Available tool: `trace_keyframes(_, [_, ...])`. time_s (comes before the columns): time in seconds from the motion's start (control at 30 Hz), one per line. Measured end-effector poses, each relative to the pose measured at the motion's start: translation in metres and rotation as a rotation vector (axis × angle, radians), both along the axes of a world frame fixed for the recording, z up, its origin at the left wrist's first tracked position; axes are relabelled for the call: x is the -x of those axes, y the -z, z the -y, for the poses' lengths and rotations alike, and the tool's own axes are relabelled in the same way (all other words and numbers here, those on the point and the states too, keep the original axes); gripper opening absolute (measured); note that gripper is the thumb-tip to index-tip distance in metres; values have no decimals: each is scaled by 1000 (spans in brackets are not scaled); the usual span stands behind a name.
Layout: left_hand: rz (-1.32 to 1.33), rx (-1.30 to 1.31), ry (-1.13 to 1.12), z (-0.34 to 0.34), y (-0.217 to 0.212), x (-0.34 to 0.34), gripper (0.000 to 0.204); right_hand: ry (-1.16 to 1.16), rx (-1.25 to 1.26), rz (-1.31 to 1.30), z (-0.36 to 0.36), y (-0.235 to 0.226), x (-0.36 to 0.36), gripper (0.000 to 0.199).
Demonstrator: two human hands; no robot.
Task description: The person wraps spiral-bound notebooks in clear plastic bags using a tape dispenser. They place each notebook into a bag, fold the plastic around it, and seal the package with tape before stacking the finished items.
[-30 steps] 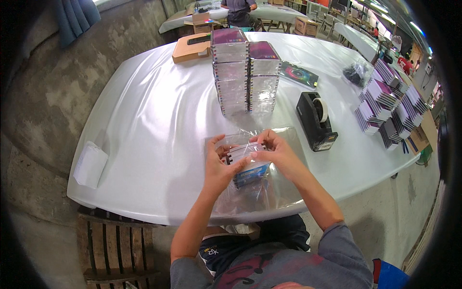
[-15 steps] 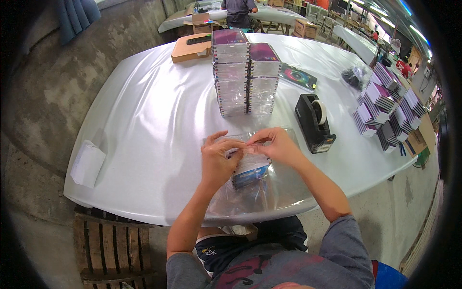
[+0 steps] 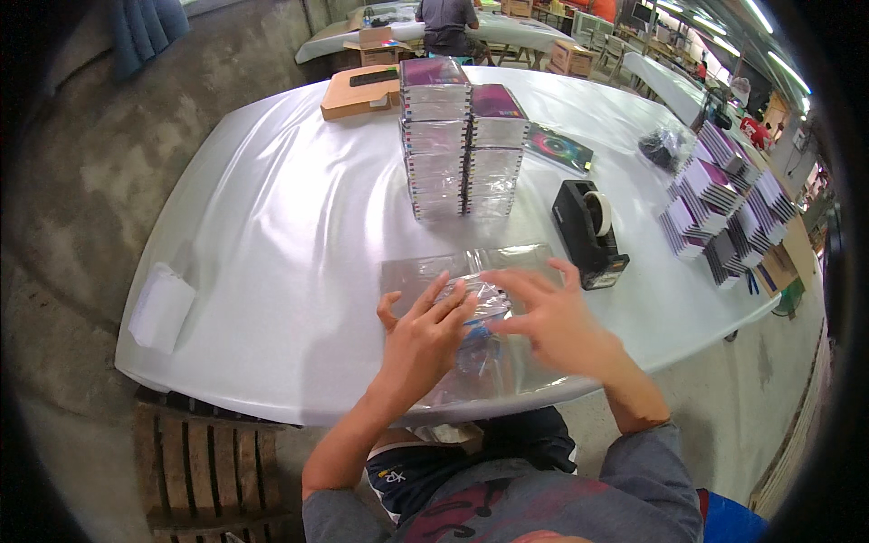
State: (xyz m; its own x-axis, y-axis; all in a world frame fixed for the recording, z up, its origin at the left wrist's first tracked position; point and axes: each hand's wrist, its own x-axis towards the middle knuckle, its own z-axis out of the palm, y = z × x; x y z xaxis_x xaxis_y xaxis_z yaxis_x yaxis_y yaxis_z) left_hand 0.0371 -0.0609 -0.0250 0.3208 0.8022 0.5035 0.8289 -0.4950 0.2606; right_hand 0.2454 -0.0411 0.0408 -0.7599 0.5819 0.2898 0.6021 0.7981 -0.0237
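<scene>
Left hand (image 3: 424, 330): fingers loosely spread, laid flat along the left of the film-covered bundle (image 3: 487, 303), no closed grip observed. Right hand (image 3: 554, 317): blurred, thumb and fingers well apart over the bundle's right side; whether a fingertip touches it cannot be told. The bundle lies beneath the hands on a clear plastic sheet (image 3: 409, 271), near the table's front edge.

Handling, in judgement: the bundle should be fairly light and firm, but its layers may slide; the film is thin, soft, slippery and apt to crease. Best hold is by the two opposite sides, pressed together evenly, with the film smoothed by flat fingers.

Beyond, to the right, a black tape dispenser (image 3: 572, 222) carries a pale roll. Behind stand two columns of wrapped stacks (image 3: 436, 172), many thin pieces within clear film. A clear bag (image 3: 663, 149) at the right holds something dark. Farther back, a flat cardboard box (image 3: 348, 101) bears a dark object (image 3: 373, 78); its contents are not visible.
</scene>
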Motion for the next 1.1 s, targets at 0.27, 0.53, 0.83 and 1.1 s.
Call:
trace_keyframes(0.27, [-32, -87, -65, 5, 2, -12, 32, 932, 139, -545, -85, 67, -175, 31])
trace_keyframes(0.53, [19, -47, -39, 7, 2, -11, 34, 1009, 977, -921, -106, 83, -180, 33])
trace_keyframes(0.83, [-4, -65, -58, 6, 1, -10, 29, 768, 1075, -1535, -82, 108, -184, 23])
trace_keyframes(1.1, [-29, -82, -71, 7, 2, -11, 28, 377, 941, -1751, -57, 135, -188, 21])
